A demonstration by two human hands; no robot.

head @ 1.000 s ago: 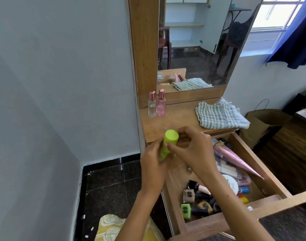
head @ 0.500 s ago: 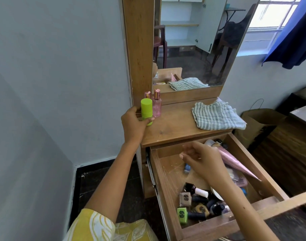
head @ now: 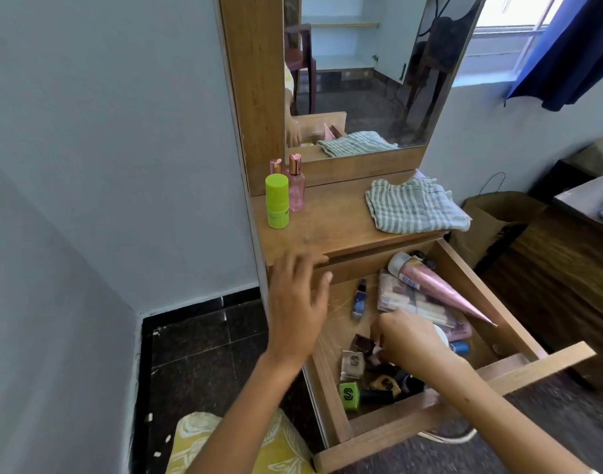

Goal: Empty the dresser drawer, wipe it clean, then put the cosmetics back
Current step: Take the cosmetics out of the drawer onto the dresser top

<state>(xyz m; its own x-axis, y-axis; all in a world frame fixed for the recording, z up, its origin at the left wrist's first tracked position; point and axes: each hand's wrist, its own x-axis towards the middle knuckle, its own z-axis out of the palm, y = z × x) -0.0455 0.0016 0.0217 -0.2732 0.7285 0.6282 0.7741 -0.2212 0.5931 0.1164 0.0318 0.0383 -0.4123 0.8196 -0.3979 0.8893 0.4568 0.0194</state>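
Cosmetics crowd the near end of the open drawer point(head: 519, 340), and my right hand point(head: 411, 336) is down among them, fingers curled toward the cluster of small nail polish bottles point(head: 365, 374); whether they have closed on one I cannot tell, since the hand hides its own fingertips. Just below that hand a green-capped polish bottle point(head: 348, 394) lies near the drawer's front wall. Beyond my right knuckles sit a flat pink packet point(head: 406, 299) and a long pink cone-shaped tube point(head: 440, 289), with a small dark blue bottle point(head: 359, 301) lying apart on bare wood to their left. My left hand point(head: 298, 302) hovers with fingers spread and holding nothing, over the drawer's left edge, just under the lip of the dresser top point(head: 334, 227). Farther past it, on that top, a lime-green stick container point(head: 277, 201) stands upright in front of two pink perfume bottles point(head: 296, 186). Off to the right of those lies a folded striped cloth point(head: 414, 206).
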